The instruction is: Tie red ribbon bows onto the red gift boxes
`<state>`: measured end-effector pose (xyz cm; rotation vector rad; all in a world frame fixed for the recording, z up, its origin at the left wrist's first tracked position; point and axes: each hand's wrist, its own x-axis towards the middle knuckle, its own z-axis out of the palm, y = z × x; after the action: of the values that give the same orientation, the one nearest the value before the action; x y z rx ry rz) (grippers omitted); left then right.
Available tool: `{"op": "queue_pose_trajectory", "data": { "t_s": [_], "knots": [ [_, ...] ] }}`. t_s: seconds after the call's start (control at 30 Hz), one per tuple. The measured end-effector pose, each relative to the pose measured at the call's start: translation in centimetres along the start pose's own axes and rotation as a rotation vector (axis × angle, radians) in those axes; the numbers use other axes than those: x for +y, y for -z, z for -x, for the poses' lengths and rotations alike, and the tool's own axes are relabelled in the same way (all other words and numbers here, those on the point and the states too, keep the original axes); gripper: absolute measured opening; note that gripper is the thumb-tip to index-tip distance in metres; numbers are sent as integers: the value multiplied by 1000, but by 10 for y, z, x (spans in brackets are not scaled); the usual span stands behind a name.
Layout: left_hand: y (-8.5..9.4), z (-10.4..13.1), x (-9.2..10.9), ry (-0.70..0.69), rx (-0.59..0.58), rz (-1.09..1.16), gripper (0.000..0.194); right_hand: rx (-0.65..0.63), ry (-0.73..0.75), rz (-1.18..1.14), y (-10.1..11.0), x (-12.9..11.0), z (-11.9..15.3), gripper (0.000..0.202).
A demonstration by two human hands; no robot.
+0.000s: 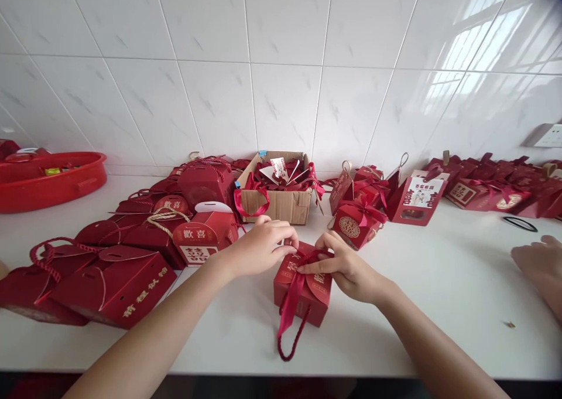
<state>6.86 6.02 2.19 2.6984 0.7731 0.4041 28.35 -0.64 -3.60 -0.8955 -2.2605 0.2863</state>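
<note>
A small red gift box (302,285) stands on the white table in front of me, with a red satin ribbon (293,299) over its top and down its near side. My left hand (266,244) pinches the ribbon at the box's upper left edge. From the right, my right hand (346,264) is closed on the ribbon at the top, its fingers touching the lid. A dark red rope handle (292,349) hangs from the box's near side onto the table.
Many red boxes (132,270) crowd the left. Behind stands a cardboard box (281,205) of ribbons and tags. More red boxes (355,223) are at the right, near a black ring (520,224). Another person's hand (538,264) rests at the right edge. A red basin (52,182) is far left.
</note>
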Motion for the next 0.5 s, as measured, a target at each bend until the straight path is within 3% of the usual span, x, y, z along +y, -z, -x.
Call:
{"op": "queue_pose_trajectory", "data": {
  "t_s": [0.37, 0.5],
  "knots": [
    [-13, 4, -15, 4, 105, 159, 15, 11, -37, -38, -2, 2, 2, 50],
    [-16, 7, -15, -4, 84, 286, 17, 25, -26, -43, -4, 3, 2, 50]
  ]
}}
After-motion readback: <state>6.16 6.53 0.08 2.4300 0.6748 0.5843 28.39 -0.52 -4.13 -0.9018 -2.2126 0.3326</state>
